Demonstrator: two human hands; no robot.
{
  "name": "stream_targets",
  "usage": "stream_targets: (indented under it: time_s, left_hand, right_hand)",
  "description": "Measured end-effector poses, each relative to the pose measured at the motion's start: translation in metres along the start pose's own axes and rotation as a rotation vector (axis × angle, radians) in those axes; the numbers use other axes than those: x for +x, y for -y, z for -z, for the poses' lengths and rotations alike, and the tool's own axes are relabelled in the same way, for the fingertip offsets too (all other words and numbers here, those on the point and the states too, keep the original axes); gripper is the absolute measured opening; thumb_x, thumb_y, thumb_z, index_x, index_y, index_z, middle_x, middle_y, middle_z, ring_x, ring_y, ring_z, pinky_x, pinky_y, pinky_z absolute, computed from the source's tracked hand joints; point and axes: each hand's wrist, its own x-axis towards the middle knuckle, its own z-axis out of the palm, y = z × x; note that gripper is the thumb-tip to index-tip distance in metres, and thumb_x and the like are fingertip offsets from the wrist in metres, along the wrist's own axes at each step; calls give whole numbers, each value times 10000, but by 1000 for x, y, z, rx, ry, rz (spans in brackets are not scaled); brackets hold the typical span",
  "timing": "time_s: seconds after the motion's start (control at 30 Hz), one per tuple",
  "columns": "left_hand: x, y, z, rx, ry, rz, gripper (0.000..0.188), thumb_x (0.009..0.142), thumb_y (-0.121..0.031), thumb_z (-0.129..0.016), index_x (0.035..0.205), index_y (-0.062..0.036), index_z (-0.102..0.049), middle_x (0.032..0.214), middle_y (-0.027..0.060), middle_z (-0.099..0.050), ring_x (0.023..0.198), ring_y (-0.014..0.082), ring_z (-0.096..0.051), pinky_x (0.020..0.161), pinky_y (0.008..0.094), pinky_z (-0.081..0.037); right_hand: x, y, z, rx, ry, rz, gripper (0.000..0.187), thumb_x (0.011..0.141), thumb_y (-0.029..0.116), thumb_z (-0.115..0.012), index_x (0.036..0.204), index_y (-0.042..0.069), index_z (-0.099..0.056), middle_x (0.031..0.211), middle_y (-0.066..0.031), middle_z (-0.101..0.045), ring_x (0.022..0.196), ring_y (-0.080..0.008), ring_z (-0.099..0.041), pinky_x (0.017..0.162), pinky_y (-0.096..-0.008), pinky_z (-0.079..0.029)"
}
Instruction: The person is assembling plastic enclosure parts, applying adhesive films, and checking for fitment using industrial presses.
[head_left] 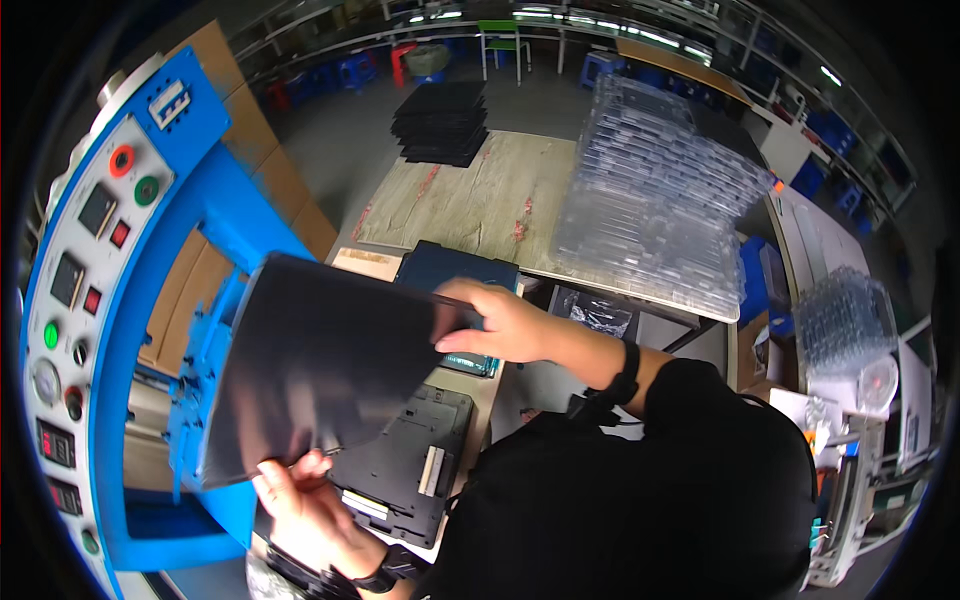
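Note:
A thin, dark, glossy panel (320, 350) is held up and tilted between my hands, partly smeared by motion. My right hand (495, 322) pinches its right edge, thumb below and fingers on top. At the lower edge, my left hand (305, 505) grips with thumb and fingers. Below the panel lies a black fixture plate (405, 455) with pale strips, partly covered by the panel. Behind my right hand sits a dark blue flat piece (455, 262), mostly hidden by the panel and hand.
At my left stands a blue press machine (230, 225) with a grey control panel (85, 300) of buttons and dials. Across the worn wooden table (470, 200) are a stack of black sheets (440, 120) and tall piles of clear plastic trays (650, 190). More clear trays (845, 320) stand far right.

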Motion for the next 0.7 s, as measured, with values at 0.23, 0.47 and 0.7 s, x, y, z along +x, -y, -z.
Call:
stream_targets:
  time_s: [0.23,0.47,0.7]
  left_hand:
    - [6,62,-53,-60,178,292,233,924,-265,-599,932,-34,-569,742,98,-629,558,196,-661,474,285,-563]
    - [14,93,-86,388,320,269,325,947,-197,-558,1179,30,-540,1127,173,-624,834,191,-660,751,306,-535]
    - [-4,103,-104,586,107,207,250,951,-211,-560,1058,11,-606,938,125,-679,812,178,-652,759,302,-518]
  right_hand:
    - [-64,-4,60,370,-58,-656,235,908,167,-609,1036,-29,-600,849,-60,-649,679,-127,-650,612,-229,-516]
    - [-25,-64,140,71,-526,-462,303,905,190,-609,1141,1,-582,834,-72,-659,662,-117,-615,582,-256,-513]
    - [110,-222,174,-918,49,-98,353,853,94,-498,1191,-6,-524,814,-194,-676,716,-349,-668,634,-435,-536]
